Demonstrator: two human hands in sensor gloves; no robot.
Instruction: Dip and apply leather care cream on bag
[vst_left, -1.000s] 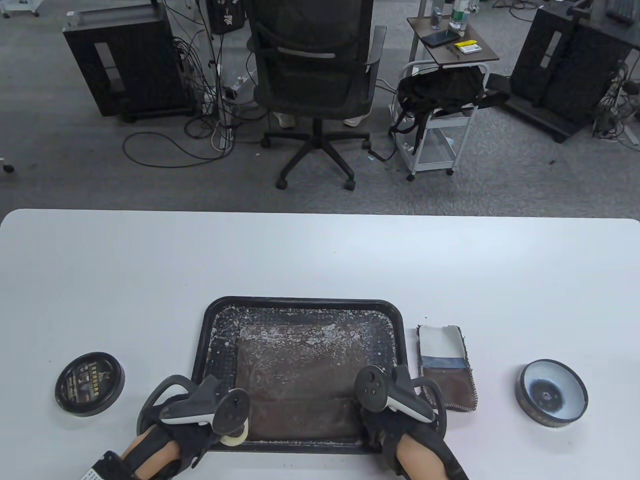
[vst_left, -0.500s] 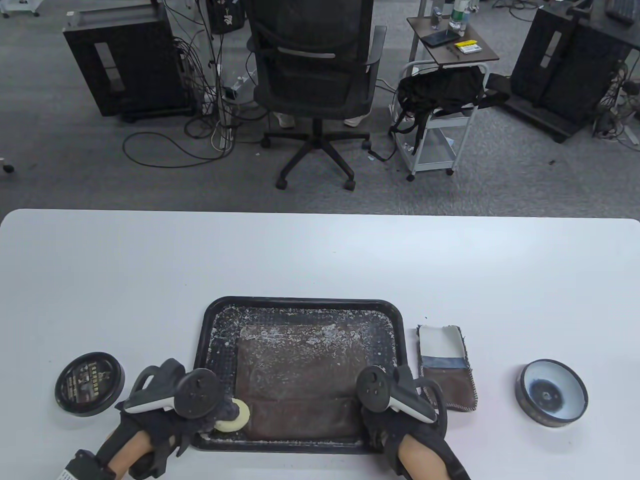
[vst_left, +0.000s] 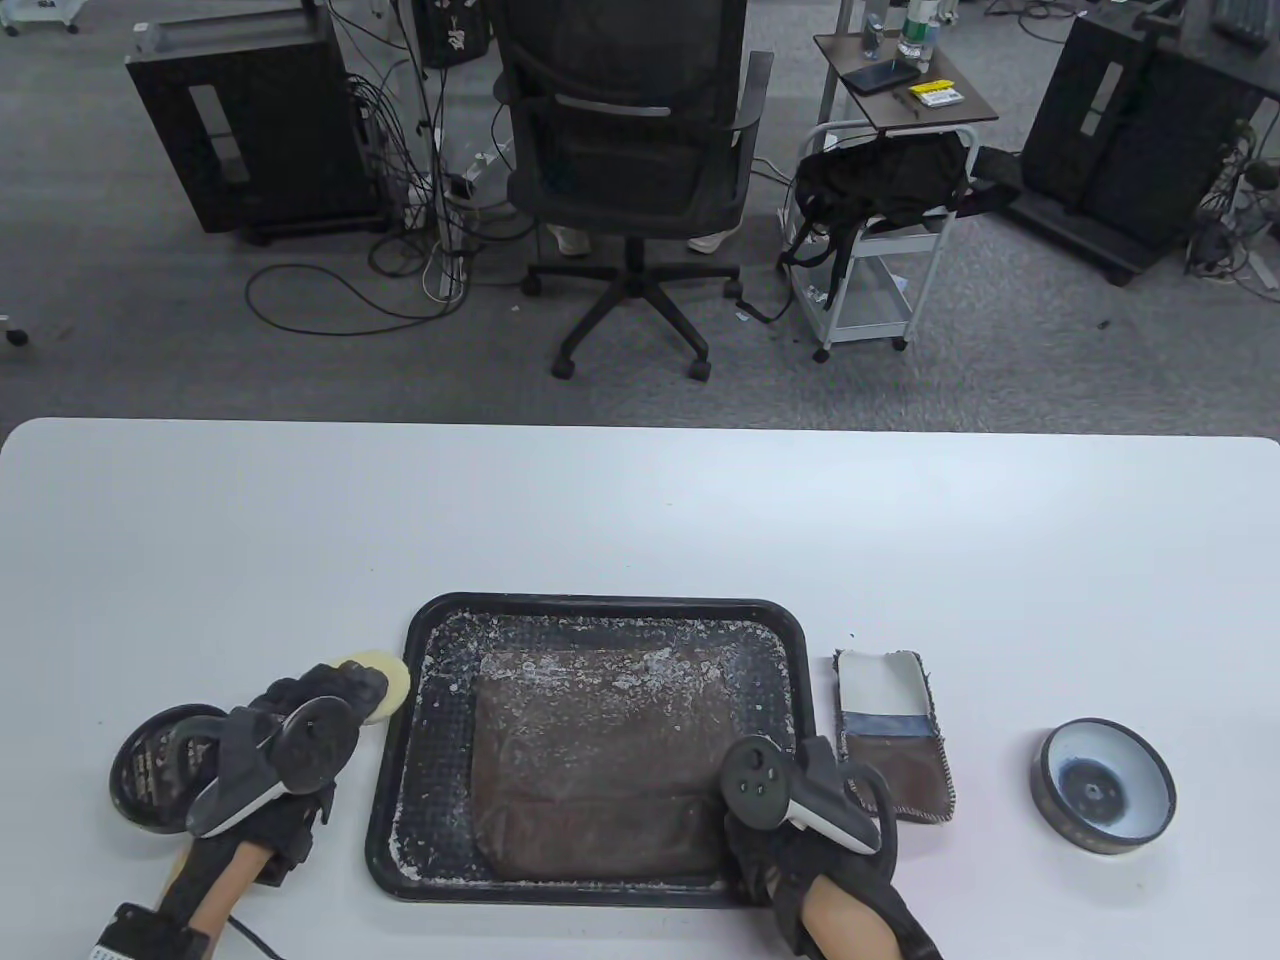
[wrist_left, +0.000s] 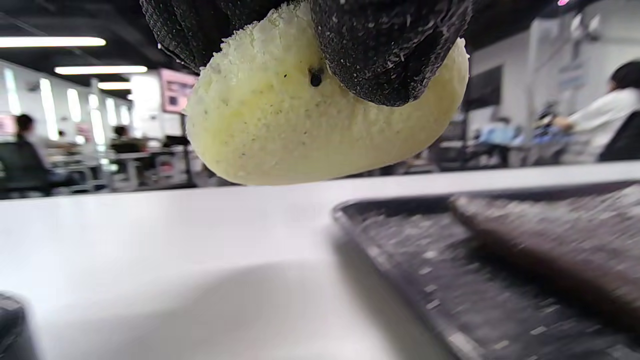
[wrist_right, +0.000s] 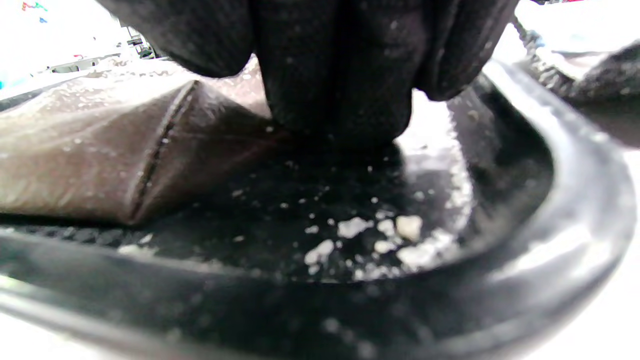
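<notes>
A brown leather bag (vst_left: 600, 760) lies flat in a black tray (vst_left: 600, 608) speckled with white flakes. My left hand (vst_left: 350, 690) pinches a round pale yellow sponge (vst_left: 388, 672) just outside the tray's left edge. In the left wrist view the sponge (wrist_left: 320, 125) hangs from gloved fingers (wrist_left: 390, 50) a little above the white table, with the tray (wrist_left: 400, 240) to its right. My right hand (vst_left: 775, 850) rests at the tray's near right corner. Its fingers (wrist_right: 340, 75) press down beside the bag's corner (wrist_right: 100, 150). An open cream tin (vst_left: 1103, 785) stands at the far right.
A black round lid with a gold label (vst_left: 150, 765) lies at the left, partly under my left tracker. A brown and white cloth swatch (vst_left: 893, 735) lies right of the tray. An office chair (vst_left: 630, 150) and a cart (vst_left: 880, 230) stand beyond the table.
My left hand carried the sponge off the bag's near left corner, out of the tray, leftward and farther away. The tray's near left corner shifted slightly left. The right hand stayed put.
</notes>
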